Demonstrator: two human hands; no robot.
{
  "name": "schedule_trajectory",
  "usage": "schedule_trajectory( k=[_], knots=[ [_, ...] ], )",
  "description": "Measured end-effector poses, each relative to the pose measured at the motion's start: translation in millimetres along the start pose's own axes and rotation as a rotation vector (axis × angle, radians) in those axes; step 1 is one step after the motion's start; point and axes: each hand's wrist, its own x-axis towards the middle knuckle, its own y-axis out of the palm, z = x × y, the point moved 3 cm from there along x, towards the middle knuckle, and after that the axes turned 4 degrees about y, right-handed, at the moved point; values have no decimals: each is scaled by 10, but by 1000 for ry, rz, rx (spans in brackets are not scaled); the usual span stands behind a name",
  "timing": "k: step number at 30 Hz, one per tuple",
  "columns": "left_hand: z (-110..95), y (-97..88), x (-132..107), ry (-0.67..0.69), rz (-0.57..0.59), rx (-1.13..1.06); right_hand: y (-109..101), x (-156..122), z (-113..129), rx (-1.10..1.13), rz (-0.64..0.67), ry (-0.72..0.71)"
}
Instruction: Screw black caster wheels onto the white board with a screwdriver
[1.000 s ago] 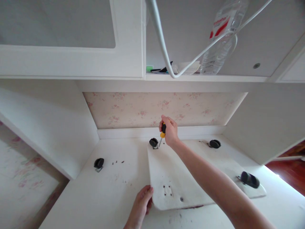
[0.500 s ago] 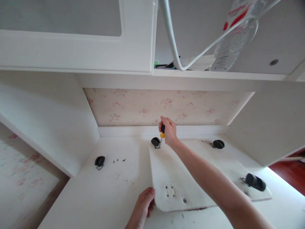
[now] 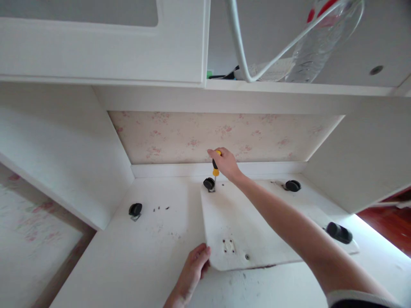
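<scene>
My right hand (image 3: 224,164) is closed around a screwdriver (image 3: 215,167) with a black and yellow handle, its tip down at a black caster wheel (image 3: 209,184) on the far left corner of a white board (image 3: 250,224). My left hand (image 3: 193,268) grips the board's near left corner, fingers curled on its edge. The board lies flat on a white desk (image 3: 144,256). Two more casters (image 3: 292,185) (image 3: 339,233) sit on the board's right side. A bare mounting spot with screw holes (image 3: 229,246) shows near my left hand.
A loose caster (image 3: 135,210) and several small screws (image 3: 160,208) lie on the desk to the left. A shelf above holds a plastic water bottle (image 3: 321,38), a white cable (image 3: 244,55) and small items. Floral wallpaper (image 3: 192,137) backs the desk.
The view has tilted slightly. My right hand has turned on the screwdriver handle, which now stands more upright over the caster. My left hand stays on the board's corner.
</scene>
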Motion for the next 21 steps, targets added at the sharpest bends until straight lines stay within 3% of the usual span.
schedule_trajectory(
  k=[6,13,15,21],
  knots=[
    [-27,2,-12,26,-6,11,-323,171,281,-589,248,20],
    [-51,10,-19,55,9,22,-399,186,603,-835,656,-172],
    [-60,11,-27,53,10,18,-357,174,636,-892,686,-191],
    [-56,12,-50,41,0,-3,-246,136,637,-1032,578,-167]
  ],
)
